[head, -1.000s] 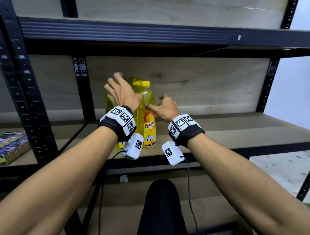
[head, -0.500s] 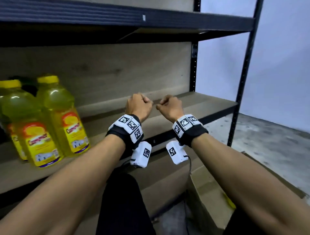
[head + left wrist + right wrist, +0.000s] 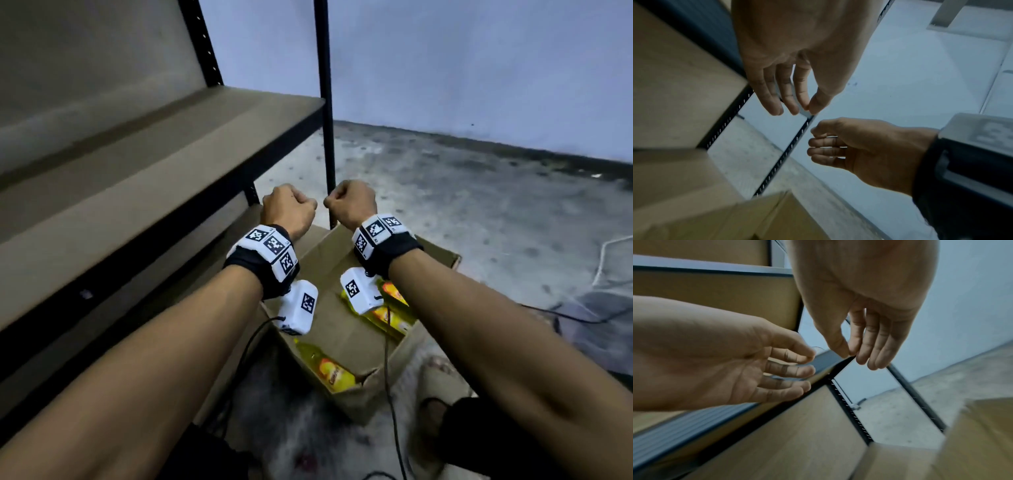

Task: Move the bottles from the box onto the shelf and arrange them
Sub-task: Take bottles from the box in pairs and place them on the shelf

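Observation:
An open cardboard box [image 3: 442, 255] stands on the floor beside the rack. Yellow oil bottles lie in it: one [image 3: 329, 371] by the near wall, others [image 3: 392, 310] at the right, partly hidden behind my wrist camera. Both hands hover above the box's far end, close together, and hold nothing. My left hand [image 3: 289, 209] has loosely curled fingers [image 3: 791, 100], thumb near the forefinger. My right hand [image 3: 349, 202] hangs the same way, its fingers [image 3: 869, 344] relaxed. The wooden shelf [image 3: 154, 192] at the left shows no bottles in this view.
A black rack upright [image 3: 325, 120] rises just behind my hands. Below the shelf runs its dark front beam [image 3: 137, 274]. Cables [image 3: 582, 318] lie on the grey concrete floor at the right. My sandalled foot [image 3: 442, 377] is next to the box's near corner.
My view has swung right and down, from the bottles standing on the shelf to the box on the floor. Both hands left the shelf bottles, curled loosely and now hang over the box.

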